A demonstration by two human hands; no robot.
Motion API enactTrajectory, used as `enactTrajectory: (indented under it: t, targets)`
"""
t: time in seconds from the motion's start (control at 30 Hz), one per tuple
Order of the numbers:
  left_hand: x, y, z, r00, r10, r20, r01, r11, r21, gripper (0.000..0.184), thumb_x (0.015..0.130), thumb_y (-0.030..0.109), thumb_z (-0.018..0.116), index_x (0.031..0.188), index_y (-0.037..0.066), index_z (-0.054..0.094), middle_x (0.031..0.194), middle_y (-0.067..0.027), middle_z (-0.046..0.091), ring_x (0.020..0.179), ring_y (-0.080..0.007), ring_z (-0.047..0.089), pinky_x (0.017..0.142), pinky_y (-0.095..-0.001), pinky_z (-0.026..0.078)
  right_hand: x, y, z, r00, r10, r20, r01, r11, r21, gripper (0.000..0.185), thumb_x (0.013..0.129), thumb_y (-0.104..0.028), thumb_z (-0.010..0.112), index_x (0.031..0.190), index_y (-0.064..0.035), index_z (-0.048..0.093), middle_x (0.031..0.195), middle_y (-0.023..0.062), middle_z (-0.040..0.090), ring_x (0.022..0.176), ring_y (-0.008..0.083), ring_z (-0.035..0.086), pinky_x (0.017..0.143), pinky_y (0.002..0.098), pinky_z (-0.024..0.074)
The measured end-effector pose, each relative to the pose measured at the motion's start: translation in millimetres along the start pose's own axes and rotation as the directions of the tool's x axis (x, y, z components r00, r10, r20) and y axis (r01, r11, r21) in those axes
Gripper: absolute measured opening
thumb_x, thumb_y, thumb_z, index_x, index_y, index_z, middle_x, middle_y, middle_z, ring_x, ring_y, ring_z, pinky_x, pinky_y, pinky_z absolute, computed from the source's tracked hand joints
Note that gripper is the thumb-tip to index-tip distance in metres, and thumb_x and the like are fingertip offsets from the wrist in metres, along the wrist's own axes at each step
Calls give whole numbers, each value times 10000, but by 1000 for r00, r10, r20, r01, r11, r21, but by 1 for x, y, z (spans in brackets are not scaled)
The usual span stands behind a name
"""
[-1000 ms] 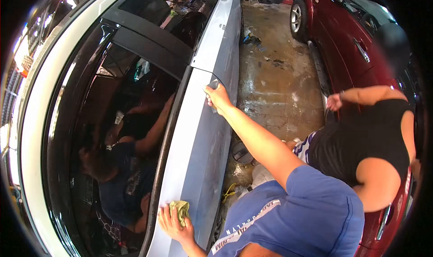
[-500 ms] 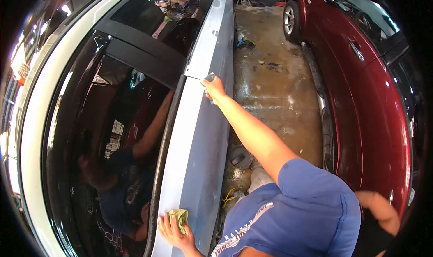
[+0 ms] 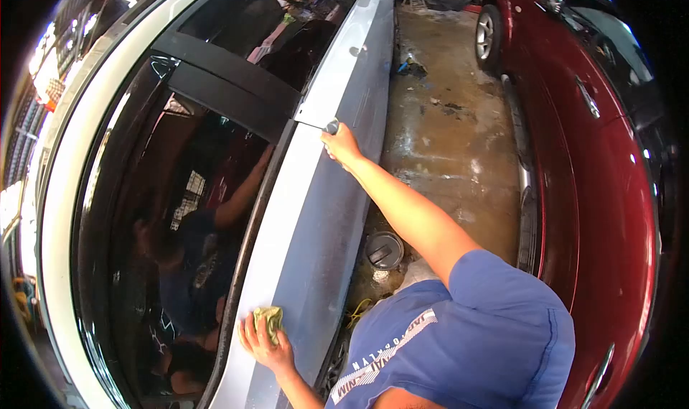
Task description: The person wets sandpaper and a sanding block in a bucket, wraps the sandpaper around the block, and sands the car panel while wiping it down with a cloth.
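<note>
My left hand [image 3: 265, 343] rests low on the pale car side panel [image 3: 287, 254], with its fingers around a crumpled yellow-green cloth [image 3: 268, 321]. Further up the same panel, near the seam between two doors, my right hand [image 3: 341, 145] is closed on a small dark block [image 3: 331, 127]. Only the top of the block shows above the fingers, and its lower part is hidden by the hand. The panel is white next to the window edge and dull grey-blue lower down.
Dark window glass [image 3: 194, 215] with reflections lies left of the panel. On the right stands a dark red car [image 3: 574, 157]. Between the cars is a wet, stained floor [image 3: 452, 150], with a round black lid [image 3: 385, 250] near my body and blue-black scraps [image 3: 412, 68] further off.
The other person in a black top has gone out of view on the right. My right hand has shifted slightly, with the block now mostly covered. The view has moved a little.
</note>
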State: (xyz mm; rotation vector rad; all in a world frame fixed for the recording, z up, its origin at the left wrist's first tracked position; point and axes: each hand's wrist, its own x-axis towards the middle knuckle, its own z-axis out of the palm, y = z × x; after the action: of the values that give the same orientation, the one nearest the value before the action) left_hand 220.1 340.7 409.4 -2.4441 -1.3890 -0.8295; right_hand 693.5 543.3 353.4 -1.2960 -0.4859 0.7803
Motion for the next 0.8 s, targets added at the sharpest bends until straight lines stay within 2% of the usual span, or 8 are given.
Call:
enactTrajectory:
  t: [0.17,0.3,0.37,0.4,0.43,0.5,0.57,0.8]
  targets:
    - [61,54,50,1000,5,15,-5,1000,-29,541,720,16,699,1246,133,643,1345,-111,611,1275,-376,515,1122,-514,385,-2,-3,-37,960,97,263,-93,995,-29,259,924,-190,726,1043,-45,548,703,17,572,522,86,522,429,263,418]
    - [120,96,96,998,17,57,-16,1000,-13,535,692,37,769,1206,136,658,1289,-93,635,1231,-353,551,1087,-484,416,1,-16,-74,960,35,279,48,957,-287,546,903,-345,764,1280,2,574,892,102,677,759,181,662,686,340,551]
    - [145,110,120,997,37,72,-34,999,-39,519,690,62,793,1191,138,677,1250,-84,649,1215,-329,567,1077,-478,423,12,-17,-84,914,-112,390,277,874,-399,613,912,-439,739,1286,20,579,980,167,719,892,262,707,814,403,554]
    - [158,116,126,996,45,78,-42,998,-46,503,695,76,805,1180,131,684,1219,-82,653,1180,-316,585,1059,-477,435,3,-48,-85,891,12,453,251,819,-516,601,934,-467,703,1291,3,588,1144,217,715,1080,332,695,938,424,526]
    - [173,119,128,995,63,74,-57,996,-74,528,665,59,812,1172,123,677,1184,-82,657,1150,-312,595,1032,-467,452,5,-44,-84,826,-165,538,442,782,-438,585,959,-440,677,1371,-39,569,1271,225,677,1195,347,657,1003,422,502]
    - [204,110,150,995,91,34,-88,993,-83,464,667,110,824,1109,120,685,1148,-89,664,1137,-310,608,999,-467,472,24,-39,-77,729,-125,673,561,671,-485,619,998,-431,608,1516,-121,469,1428,228,579,1332,363,562,1083,418,447]
    - [231,97,171,991,128,44,-124,989,-77,393,680,194,809,1047,120,689,1122,-90,668,1115,-313,619,948,-466,501,48,-31,-63,700,-21,714,596,567,-568,620,1019,-469,546,1562,-199,414,1392,221,604,1297,407,566,1042,434,466]
    - [233,80,207,953,257,-158,-265,964,-30,405,650,318,795,973,121,650,1018,-67,626,991,-274,609,845,-418,499,85,-3,-37,619,-61,783,773,228,-592,578,1068,-462,452,1600,-265,340,1093,241,703,985,449,658,852,476,505]
